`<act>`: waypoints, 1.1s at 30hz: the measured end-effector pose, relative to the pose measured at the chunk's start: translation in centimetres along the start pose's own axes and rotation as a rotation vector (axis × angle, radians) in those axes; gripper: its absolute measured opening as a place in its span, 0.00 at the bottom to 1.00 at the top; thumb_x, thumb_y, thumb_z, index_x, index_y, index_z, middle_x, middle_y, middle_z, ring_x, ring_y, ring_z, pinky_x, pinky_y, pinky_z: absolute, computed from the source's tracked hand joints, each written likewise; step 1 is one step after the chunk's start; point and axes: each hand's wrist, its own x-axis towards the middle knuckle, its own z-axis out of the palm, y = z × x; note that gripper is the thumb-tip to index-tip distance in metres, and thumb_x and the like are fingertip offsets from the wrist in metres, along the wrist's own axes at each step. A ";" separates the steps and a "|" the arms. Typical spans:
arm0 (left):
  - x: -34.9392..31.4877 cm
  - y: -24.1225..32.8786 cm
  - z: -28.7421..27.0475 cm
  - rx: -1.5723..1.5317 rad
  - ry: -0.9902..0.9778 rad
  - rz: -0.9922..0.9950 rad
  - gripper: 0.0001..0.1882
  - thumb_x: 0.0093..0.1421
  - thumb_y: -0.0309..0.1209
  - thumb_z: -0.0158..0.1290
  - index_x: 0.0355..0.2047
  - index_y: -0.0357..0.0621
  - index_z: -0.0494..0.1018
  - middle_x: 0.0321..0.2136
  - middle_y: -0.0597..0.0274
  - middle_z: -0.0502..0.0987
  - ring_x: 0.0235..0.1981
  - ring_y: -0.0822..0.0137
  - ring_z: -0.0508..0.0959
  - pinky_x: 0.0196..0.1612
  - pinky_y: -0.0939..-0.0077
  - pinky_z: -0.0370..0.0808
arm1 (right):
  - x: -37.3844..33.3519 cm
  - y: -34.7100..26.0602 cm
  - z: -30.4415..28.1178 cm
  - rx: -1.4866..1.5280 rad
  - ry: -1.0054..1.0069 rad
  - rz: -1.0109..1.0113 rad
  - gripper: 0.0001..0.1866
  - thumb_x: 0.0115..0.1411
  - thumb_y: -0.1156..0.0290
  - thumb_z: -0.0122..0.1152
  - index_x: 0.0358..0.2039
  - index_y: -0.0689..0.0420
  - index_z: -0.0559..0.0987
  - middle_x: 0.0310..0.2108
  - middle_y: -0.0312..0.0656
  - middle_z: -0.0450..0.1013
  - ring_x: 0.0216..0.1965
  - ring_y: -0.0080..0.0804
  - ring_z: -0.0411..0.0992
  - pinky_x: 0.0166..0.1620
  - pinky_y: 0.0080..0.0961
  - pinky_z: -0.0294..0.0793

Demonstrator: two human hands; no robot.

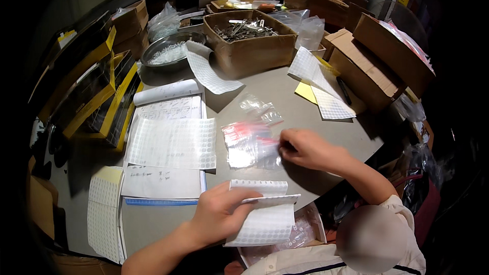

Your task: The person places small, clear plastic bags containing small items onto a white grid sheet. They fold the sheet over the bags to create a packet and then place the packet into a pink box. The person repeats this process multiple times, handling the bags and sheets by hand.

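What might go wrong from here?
The folded dotted sheet could crease further, as the left hand pinches it near its fold. The small clear bags overlap loosely, so the right hand at their edge might drag several together.
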 end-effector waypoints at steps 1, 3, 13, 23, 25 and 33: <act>-0.1 -0.1 0.0 0.010 0.010 0.004 0.12 0.54 0.22 0.65 0.39 0.45 0.85 0.29 0.54 0.82 0.29 0.55 0.81 0.33 0.66 0.78 | 0.1 0.2 -0.2 -0.034 0.041 0.084 0.13 0.62 0.66 0.69 0.35 0.62 0.77 0.34 0.53 0.79 0.38 0.54 0.78 0.41 0.44 0.76; -0.3 -0.4 0.3 0.013 0.022 0.013 0.11 0.54 0.23 0.66 0.39 0.45 0.85 0.28 0.54 0.81 0.28 0.56 0.80 0.32 0.66 0.77 | 0.2 -0.1 -2.4 -0.097 -0.041 0.174 0.13 0.63 0.65 0.69 0.36 0.62 0.77 0.34 0.53 0.79 0.38 0.53 0.78 0.41 0.44 0.76; -0.3 -0.2 -0.1 0.019 -0.038 -0.066 0.11 0.55 0.23 0.67 0.40 0.41 0.85 0.33 0.53 0.84 0.34 0.60 0.84 0.37 0.71 0.79 | 0.6 -2.3 -0.3 0.119 0.104 -0.115 0.08 0.62 0.75 0.66 0.38 0.61 0.76 0.35 0.50 0.77 0.37 0.49 0.76 0.41 0.39 0.77; -0.5 0.0 -0.1 0.024 -0.049 -0.094 0.11 0.55 0.24 0.67 0.40 0.41 0.85 0.33 0.53 0.84 0.35 0.60 0.84 0.38 0.71 0.79 | -0.2 -0.4 -3.4 0.181 0.003 -0.014 0.17 0.56 0.79 0.60 0.47 0.61 0.75 0.38 0.56 0.77 0.42 0.57 0.76 0.46 0.46 0.75; -0.4 0.0 -0.2 0.019 -0.064 -0.112 0.11 0.55 0.24 0.67 0.40 0.41 0.85 0.34 0.53 0.84 0.36 0.59 0.84 0.39 0.71 0.79 | 0.3 -0.8 -2.8 0.301 -0.020 -0.107 0.14 0.59 0.78 0.65 0.45 0.61 0.75 0.37 0.48 0.76 0.39 0.42 0.76 0.43 0.36 0.76; -0.4 0.1 -0.4 0.027 -0.048 -0.007 0.11 0.55 0.23 0.66 0.40 0.41 0.85 0.36 0.52 0.84 0.35 0.59 0.85 0.39 0.70 0.80 | 1.6 -1.9 0.1 0.074 0.141 -0.149 0.14 0.59 0.83 0.63 0.45 0.60 0.73 0.38 0.48 0.75 0.39 0.45 0.77 0.42 0.36 0.76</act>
